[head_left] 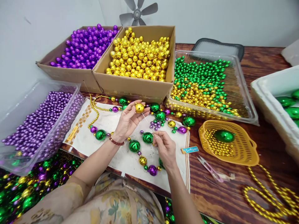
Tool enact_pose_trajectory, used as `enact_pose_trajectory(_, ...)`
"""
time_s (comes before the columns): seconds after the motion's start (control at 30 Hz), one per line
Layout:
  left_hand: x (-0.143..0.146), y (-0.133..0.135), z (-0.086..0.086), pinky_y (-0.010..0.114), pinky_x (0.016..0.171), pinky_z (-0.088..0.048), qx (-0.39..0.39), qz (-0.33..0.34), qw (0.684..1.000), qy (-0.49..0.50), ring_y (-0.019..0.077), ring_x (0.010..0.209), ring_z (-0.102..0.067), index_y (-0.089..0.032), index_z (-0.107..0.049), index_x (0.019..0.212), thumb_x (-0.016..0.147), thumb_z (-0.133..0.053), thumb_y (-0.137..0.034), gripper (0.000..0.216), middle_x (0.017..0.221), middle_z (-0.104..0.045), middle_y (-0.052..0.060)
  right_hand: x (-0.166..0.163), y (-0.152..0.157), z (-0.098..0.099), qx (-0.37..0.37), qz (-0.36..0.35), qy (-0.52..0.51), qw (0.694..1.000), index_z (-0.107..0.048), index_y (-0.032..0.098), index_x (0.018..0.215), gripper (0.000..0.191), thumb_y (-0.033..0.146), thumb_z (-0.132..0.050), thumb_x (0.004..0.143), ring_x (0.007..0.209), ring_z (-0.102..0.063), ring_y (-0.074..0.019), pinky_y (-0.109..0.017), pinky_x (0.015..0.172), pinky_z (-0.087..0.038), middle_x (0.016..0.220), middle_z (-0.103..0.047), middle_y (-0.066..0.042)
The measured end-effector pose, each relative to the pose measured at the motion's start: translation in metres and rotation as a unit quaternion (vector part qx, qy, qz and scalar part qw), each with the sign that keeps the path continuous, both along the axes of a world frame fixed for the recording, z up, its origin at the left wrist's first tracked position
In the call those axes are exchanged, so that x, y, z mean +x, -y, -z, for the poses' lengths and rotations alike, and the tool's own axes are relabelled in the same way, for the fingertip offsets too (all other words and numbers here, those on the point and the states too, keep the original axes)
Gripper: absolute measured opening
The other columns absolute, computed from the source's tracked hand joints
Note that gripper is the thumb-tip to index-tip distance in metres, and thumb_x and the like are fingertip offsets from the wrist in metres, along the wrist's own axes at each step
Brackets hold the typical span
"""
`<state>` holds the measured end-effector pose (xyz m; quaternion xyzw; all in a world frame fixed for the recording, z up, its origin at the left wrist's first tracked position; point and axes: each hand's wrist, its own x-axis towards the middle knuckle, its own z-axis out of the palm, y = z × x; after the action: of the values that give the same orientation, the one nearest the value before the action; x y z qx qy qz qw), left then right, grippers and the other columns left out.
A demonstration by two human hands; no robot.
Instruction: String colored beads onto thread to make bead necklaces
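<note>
My left hand [128,120] holds a shiny gold bead [139,108] between thumb and fingers, above the white cloth [112,152]. My right hand [165,148] pinches a thin, straight, pale needle [147,120], whose upper end meets the bead's underside. Whether the tip is inside the bead's hole I cannot tell. A strand of green, gold and purple beads [134,146] winds over the cloth, passing below both hands. Several small loose purple beads [155,125] lie near the needle. Another thin needle-like piece [86,86] rises from the strand's gold end.
Cardboard boxes hold purple balls [86,46] and gold balls [140,59]. Clear tubs hold small purple beads [44,121] and green and gold ones [201,77]. On the right are a yellow basket [245,152], pink-handled thread snips [211,169], gold bead strings [261,193] and a white foam box [268,81].
</note>
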<state>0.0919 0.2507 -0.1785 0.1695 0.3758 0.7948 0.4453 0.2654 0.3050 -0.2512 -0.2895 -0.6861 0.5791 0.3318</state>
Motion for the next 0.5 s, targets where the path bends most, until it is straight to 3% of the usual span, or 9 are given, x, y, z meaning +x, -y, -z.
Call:
enact_pose_trajectory(0.27,0.019,0.001,0.013,0.046,0.106,-0.05,-0.001,0.108,0.994,-0.006,0.0277,0.121,-0.065,-0.022,-0.07,0.113,0.088,-0.072,-0.036,0.029,0.13,-0.067,0.01,-0.012,-0.002,-0.011,-0.014,0.017,-0.014,1.0,-0.064,0.02,0.093,0.016,0.034,-0.056,0.096,0.051,-0.049,-0.0095,-0.022,0.049,-0.039,0.061,-0.056,0.005)
enact_pose_trajectory(0.37,0.017,0.001,0.018,0.043,0.102,-0.051,-0.031,0.15,0.986,-0.065,0.0256,0.117,-0.066,-0.021,-0.071,0.115,0.087,-0.072,-0.041,0.034,0.127,-0.068,0.011,-0.02,-0.007,-0.021,-0.038,0.042,-0.027,0.998,-0.062,0.02,0.092,0.016,0.035,-0.058,0.093,0.049,-0.05,-0.0094,-0.021,0.048,-0.042,0.062,-0.058,0.005)
enact_pose_trajectory(0.43,0.004,0.002,0.02,0.04,0.101,-0.051,-0.057,0.125,0.981,-0.137,0.0233,0.113,-0.067,-0.022,-0.071,0.116,0.088,-0.071,-0.042,0.034,0.127,-0.068,0.011,-0.022,-0.015,-0.028,-0.063,0.052,-0.049,0.996,-0.06,0.02,0.089,0.016,0.036,-0.061,0.091,0.049,-0.052,-0.0094,-0.021,0.048,-0.044,0.063,-0.059,0.004)
enact_pose_trajectory(0.5,-0.016,0.004,0.021,0.037,0.097,-0.052,-0.092,0.055,0.972,-0.208,0.0209,0.107,-0.068,-0.023,-0.07,0.117,0.091,-0.066,-0.042,0.033,0.126,-0.068,0.01,-0.021,-0.025,-0.033,-0.091,0.057,-0.083,0.991,-0.059,0.021,0.087,0.016,0.036,-0.065,0.088,0.049,-0.053,-0.0094,-0.021,0.048,-0.044,0.063,-0.06,0.004)
